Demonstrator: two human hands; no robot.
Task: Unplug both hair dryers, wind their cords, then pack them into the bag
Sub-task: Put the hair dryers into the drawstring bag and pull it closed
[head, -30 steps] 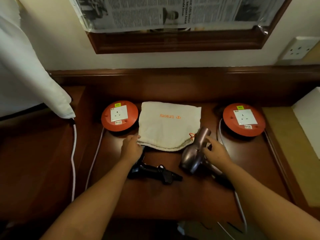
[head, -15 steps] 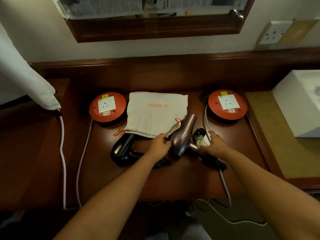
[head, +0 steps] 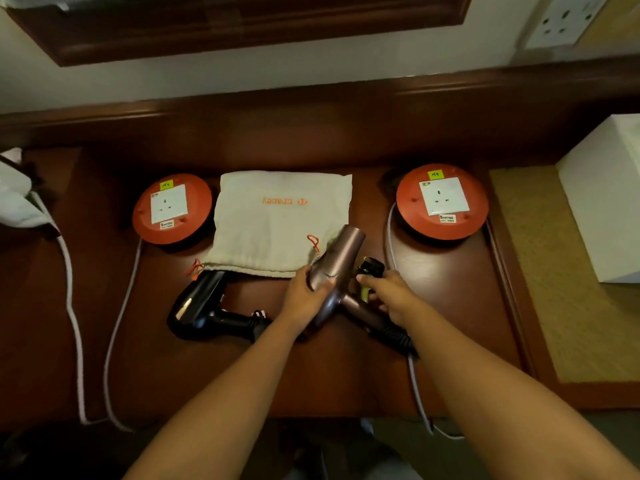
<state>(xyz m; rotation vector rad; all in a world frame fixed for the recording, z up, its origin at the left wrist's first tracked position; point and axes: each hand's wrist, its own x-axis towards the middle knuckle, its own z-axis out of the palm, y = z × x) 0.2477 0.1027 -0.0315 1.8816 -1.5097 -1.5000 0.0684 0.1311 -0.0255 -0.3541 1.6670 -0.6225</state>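
Note:
My left hand (head: 303, 297) grips the barrel of a bronze hair dryer (head: 343, 258), whose nozzle lies over the near right corner of the cream drawstring bag (head: 280, 216). Around the dryer's handle curls my right hand (head: 393, 296), with a black plug (head: 372, 266) showing just beyond its fingers. To the left, a black hair dryer (head: 197, 306) lies on the wooden table (head: 346, 379), its barrel end at the bag's mouth. The bag lies flat with orange drawstrings. Nothing is plugged into either socket.
Two orange cord reels with white sockets flank the bag, one on the left (head: 171, 207) and one on the right (head: 441, 200). White cords (head: 71, 306) trail off the table's front edge. A white box (head: 606, 202) stands at the right. A wall socket (head: 564, 19) sits above.
My left hand left the bag's edge and took hold of the bronze dryer's barrel. My right hand shifted down to the handle. The view tilted downward.

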